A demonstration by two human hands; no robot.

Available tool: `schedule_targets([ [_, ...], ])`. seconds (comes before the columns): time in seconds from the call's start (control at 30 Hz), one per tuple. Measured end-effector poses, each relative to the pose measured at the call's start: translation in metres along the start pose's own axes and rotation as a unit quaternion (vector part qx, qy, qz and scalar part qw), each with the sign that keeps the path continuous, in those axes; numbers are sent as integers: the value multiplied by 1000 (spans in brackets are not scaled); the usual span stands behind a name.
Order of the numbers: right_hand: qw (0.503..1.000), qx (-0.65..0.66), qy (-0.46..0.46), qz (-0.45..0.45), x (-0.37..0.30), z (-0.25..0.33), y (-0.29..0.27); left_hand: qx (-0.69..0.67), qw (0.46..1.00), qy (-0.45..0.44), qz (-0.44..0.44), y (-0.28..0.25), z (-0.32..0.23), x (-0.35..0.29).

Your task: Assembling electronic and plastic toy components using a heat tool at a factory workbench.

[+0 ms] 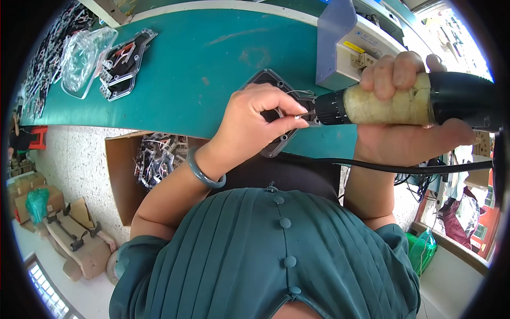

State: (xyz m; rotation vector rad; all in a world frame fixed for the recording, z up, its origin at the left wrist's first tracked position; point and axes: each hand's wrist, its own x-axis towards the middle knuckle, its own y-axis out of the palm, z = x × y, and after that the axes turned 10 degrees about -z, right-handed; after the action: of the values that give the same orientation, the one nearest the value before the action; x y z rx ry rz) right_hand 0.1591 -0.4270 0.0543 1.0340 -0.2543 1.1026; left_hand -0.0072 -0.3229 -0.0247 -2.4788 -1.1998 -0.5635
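Observation:
My right hand (pixel 396 106) is wrapped round an electric screwdriver (pixel 390 101), black at both ends with a yellowish taped grip, lying almost level and pointing left. Its thin metal bit (pixel 308 114) reaches to the fingertips of my left hand (pixel 265 109). There the thumb and forefinger are pinched together at the bit's tip; whatever small piece they hold is too hidden to name. Under my left hand sits a dark grey plastic housing (pixel 273 149) with a raised rim, partly covered by the hand. A pale wire (pixel 303 92) shows inside it near the bit.
A grey-white powered box (pixel 340 53) with a socket stands at the back right. Another housing (pixel 127 66) and a clear plastic cover (pixel 85 64) lie at the left. Below the bench edge, a carton (pixel 121 175) holds metal parts. A black cable (pixel 404 169) crosses at the right.

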Motion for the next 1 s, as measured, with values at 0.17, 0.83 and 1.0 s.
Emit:
schedule_targets([
  [0.17,998,-67,5,11,6,5,-14,24,999,34,-14,2,3,1],
  [0.83,996,-37,75,-21,32,4,-29,161,985,41,-49,-65,29,9],
  [1.0,995,-52,71,-56,35,3,-35,243,967,62,-46,-63,40,8],
])
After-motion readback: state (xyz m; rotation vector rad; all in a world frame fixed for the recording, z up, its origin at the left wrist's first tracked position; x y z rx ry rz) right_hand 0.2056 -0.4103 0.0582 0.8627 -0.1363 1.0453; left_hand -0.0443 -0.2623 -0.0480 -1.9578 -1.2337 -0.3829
